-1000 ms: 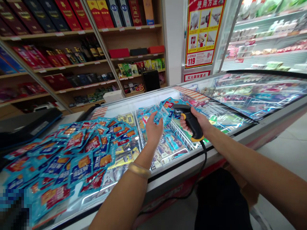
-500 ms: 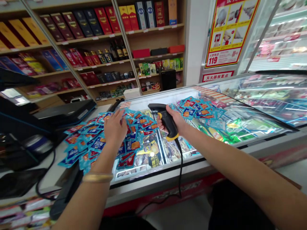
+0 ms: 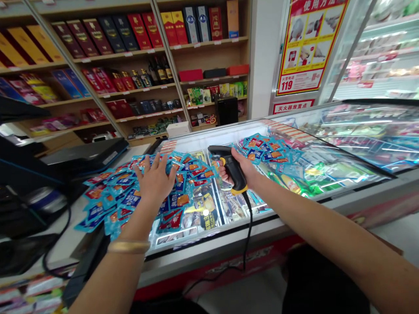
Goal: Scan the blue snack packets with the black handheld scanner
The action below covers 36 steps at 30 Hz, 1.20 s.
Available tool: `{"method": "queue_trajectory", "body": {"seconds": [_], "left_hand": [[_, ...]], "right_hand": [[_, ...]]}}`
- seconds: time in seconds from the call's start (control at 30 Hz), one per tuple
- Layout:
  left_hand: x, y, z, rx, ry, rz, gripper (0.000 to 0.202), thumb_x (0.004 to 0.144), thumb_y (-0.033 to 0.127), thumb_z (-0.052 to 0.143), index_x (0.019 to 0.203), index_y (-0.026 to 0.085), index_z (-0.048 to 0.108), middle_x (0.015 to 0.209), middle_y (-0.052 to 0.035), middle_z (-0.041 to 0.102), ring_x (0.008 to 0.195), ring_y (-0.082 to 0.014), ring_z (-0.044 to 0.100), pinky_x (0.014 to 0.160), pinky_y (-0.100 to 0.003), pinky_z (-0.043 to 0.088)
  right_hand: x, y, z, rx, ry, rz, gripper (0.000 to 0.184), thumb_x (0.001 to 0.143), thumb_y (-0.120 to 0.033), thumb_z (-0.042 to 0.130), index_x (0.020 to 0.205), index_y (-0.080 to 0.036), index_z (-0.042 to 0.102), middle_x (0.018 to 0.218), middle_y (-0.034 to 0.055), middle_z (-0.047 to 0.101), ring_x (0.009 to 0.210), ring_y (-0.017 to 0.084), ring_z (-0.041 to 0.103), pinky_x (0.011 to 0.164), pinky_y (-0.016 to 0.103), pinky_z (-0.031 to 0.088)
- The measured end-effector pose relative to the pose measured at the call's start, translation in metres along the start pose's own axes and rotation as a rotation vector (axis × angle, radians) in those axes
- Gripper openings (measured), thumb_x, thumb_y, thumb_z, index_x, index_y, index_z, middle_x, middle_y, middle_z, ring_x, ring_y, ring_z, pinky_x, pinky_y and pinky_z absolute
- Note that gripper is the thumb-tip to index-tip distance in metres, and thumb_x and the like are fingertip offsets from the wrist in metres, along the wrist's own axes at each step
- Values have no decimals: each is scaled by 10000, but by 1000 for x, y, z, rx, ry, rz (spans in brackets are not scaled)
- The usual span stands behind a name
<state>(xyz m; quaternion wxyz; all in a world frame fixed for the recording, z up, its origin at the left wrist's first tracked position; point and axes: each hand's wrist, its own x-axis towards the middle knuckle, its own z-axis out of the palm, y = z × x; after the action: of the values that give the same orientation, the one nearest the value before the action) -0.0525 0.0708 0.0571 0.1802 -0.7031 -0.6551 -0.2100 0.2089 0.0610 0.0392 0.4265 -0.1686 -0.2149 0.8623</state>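
Wider finger spread on the left hand [image 3: 155, 183] than a moment earlier, and the barcode scanner [image 3: 222, 153] slightly further right, in the right hand [image 3: 240, 168]. Left fingers [image 3: 163, 165] spread apart and flat on the blue snack packets [image 3: 183, 200], palm down, apparently pinning the loose heap in place. Right fingers [image 3: 225, 175] curled round the pistol grip, no pinch, fingertips partly hidden; grip low enough to leave the scanner nose free, tipped toward the packets. Scanner cord [image 3: 248, 240] hanging down over the front rim of the chest freezer [image 3: 209, 245], clear of the hand. Packets heaped across the freezer's left end and spilling over its left edge onto the white counter [image 3: 73, 231]. More packets [image 3: 266, 150] near the far edge, on or under the glass unclear. Frozen-food bags [image 3: 204, 209] below the near glass. Behind: wooden shelves [image 3: 212, 54] of liquor gift boxes [image 3: 140, 30]; to the right, a red instruction poster [image 3: 310, 48] and refrigerated display case [image 3: 382, 56].
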Motion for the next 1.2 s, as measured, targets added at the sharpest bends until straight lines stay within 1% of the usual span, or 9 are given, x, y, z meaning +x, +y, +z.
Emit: {"method": "queue_trajectory", "body": {"seconds": [0.1, 0.23, 0.47, 0.6, 0.67, 0.77, 0.9, 1.0, 1.2], "left_hand": [[3, 27, -2, -98, 67, 74, 556, 938, 436, 310, 1417, 180, 425, 1508, -109, 376, 1435, -333, 217, 1147, -618, 89], [4, 88, 6, -234, 47, 267, 531, 937, 414, 356, 1416, 190, 409, 1497, -114, 394, 1430, -301, 248, 1153, -593, 135], [-15, 232, 33, -454, -207, 697, 554, 921, 372, 461, 1424, 165, 357, 1462, -125, 444, 1414, -249, 301, 1175, -504, 186], [-27, 288, 47, -446, -377, 887, 612, 916, 373, 477, 1432, 83, 324, 1496, -162, 381, 1429, -249, 259, 1167, -422, 234], [-30, 297, 49, -398, -454, 932, 584, 932, 361, 444, 1427, 74, 329, 1507, -158, 362, 1432, -262, 246, 1170, -441, 211], [-31, 292, 43, -351, -501, 934, 495, 936, 341, 433, 1386, 136, 403, 1487, -128, 406, 1388, -270, 338, 1158, -494, 206], [-27, 275, 28, -307, -451, 914, 454, 877, 401, 547, 1267, 169, 528, 1238, -139, 610, 1127, -287, 578, 1004, -453, 403], [-26, 268, 28, -282, -404, 813, 450, 875, 468, 540, 1191, 149, 580, 1116, -155, 624, 1032, -288, 603, 894, -394, 462], [-25, 265, 49, -461, -372, 531, 438, 852, 505, 582, 1132, 168, 581, 1130, -122, 626, 1088, -274, 573, 942, -390, 434]], "right_hand": [[-22, -17, -9, -14, 4, -55, 590, 929, -649, 280, 831, -131, 543, 656, 55, 536, 576, 123, 523, 512, 219, 492], [-66, -44, -30, -39, 59, -185, 589, 914, -666, 299, 846, -133, 541, 672, 54, 534, 587, 127, 522, 521, 221, 493], [-144, -79, -73, 40, 232, -441, 577, 923, -651, 263, 846, -151, 540, 669, 36, 495, 569, 124, 510, 488, 215, 487], [-165, -84, -92, 89, 291, -522, 573, 933, -632, 252, 840, -146, 541, 663, 31, 485, 554, 120, 506, 498, 219, 494], [-168, -84, -95, 101, 297, -554, 577, 932, -634, 244, 844, -149, 544, 663, 34, 492, 554, 127, 506, 500, 235, 497], [-167, -83, -94, 61, 304, -561, 570, 925, -642, 255, 847, -159, 548, 652, 35, 499, 549, 136, 499, 501, 253, 492], [-163, -80, -90, -91, 339, -527, 557, 909, -659, 294, 866, -169, 554, 653, 45, 513, 550, 151, 503, 493, 265, 475], [-161, -78, -89, -134, 350, -507, 571, 897, -675, 299, 874, -166, 556, 662, 58, 527, 571, 166, 521, 493, 273, 474], [-161, -77, -91, -112, 352, -472, 565, 915, -645, 272, 872, -160, 559, 648, 70, 535, 583, 185, 540, 493, 294, 480]]}}
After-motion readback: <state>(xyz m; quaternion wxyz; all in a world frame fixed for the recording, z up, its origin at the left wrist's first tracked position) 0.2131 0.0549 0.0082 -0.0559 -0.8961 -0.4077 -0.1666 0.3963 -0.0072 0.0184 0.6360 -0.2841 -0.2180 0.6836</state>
